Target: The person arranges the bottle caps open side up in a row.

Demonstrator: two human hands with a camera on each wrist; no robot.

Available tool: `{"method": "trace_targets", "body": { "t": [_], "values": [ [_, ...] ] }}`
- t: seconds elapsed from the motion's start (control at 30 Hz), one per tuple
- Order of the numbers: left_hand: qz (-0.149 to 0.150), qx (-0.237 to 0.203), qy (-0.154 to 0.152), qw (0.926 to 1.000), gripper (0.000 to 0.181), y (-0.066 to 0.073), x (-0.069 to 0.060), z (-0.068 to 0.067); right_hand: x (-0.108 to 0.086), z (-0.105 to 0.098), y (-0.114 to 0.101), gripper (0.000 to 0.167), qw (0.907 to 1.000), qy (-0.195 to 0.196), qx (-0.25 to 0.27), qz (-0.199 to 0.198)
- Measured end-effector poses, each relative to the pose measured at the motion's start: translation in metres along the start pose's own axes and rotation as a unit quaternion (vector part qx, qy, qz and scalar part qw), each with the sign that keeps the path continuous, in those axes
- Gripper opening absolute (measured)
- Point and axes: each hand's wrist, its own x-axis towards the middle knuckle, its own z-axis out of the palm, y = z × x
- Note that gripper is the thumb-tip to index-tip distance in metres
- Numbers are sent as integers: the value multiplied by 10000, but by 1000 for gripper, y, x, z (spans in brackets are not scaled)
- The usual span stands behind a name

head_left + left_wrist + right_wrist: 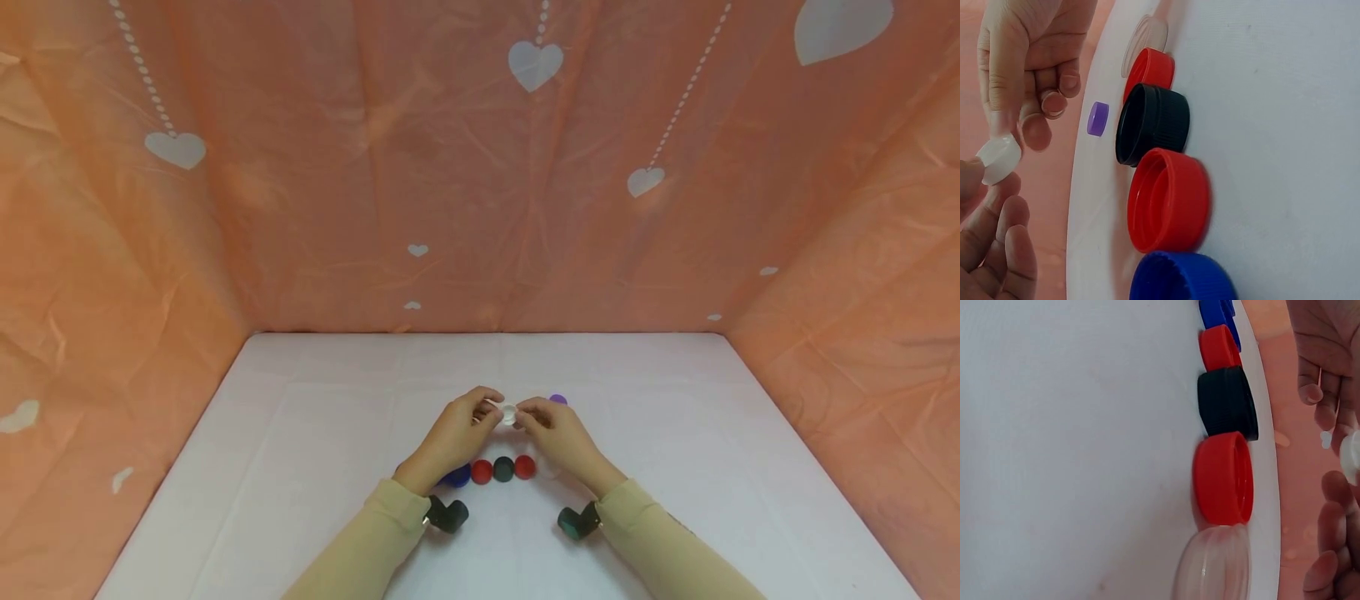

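Observation:
A small white bottle cap (509,414) is held up above the table between both hands. My left hand (462,429) pinches one side of it between thumb and fingertips. From the other side my right hand (558,429) pinches it too, as the left wrist view also shows with the white cap (1000,159) between the two sets of fingertips. Below the hands a row of caps lies on the table: a blue cap (457,476), a red cap (482,472), a black cap (503,469), another red cap (525,467) and a clear cap (1213,565), partly hidden in the head view.
A purple cap (558,399) lies beyond my right hand. The white table (337,417) is bordered by orange cloth walls (450,167) with heart prints at the back and both sides. A dark wrist camera (447,515) sits on each wrist, close above the table.

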Motion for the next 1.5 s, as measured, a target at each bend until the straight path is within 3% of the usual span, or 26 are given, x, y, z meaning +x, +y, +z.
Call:
{"method": "trace_targets", "body": {
  "t": [0.3, 0.7, 0.93, 1.13, 1.33, 1.5],
  "values": [
    [-95, -83, 59, 9999, 13, -1, 0, 1, 0, 1, 1, 24, 9987, -189, 432, -215],
    [-228, -162, 17, 9996, 11, -4, 0, 2, -3, 2, 1, 28, 9991, -129, 311, -246],
    [-5, -168, -28, 9999, 15, -5, -2, 3, -3, 2, 2, 27, 9994, -130, 214, -231],
    [-230, -427, -297, 9984, 26, -1, -4, 5, -5, 0, 2, 25, 9996, -90, 208, -171],
    [-247, -250, -410, 9985, 25, 3, -2, 12, -11, -9, 4, 24, 9998, -128, -63, -166],
    [-143, -45, -507, 9986, 24, 9, 1, 25, -22, -24, 10, 27, 9988, -126, -424, -193]
  ]
}}
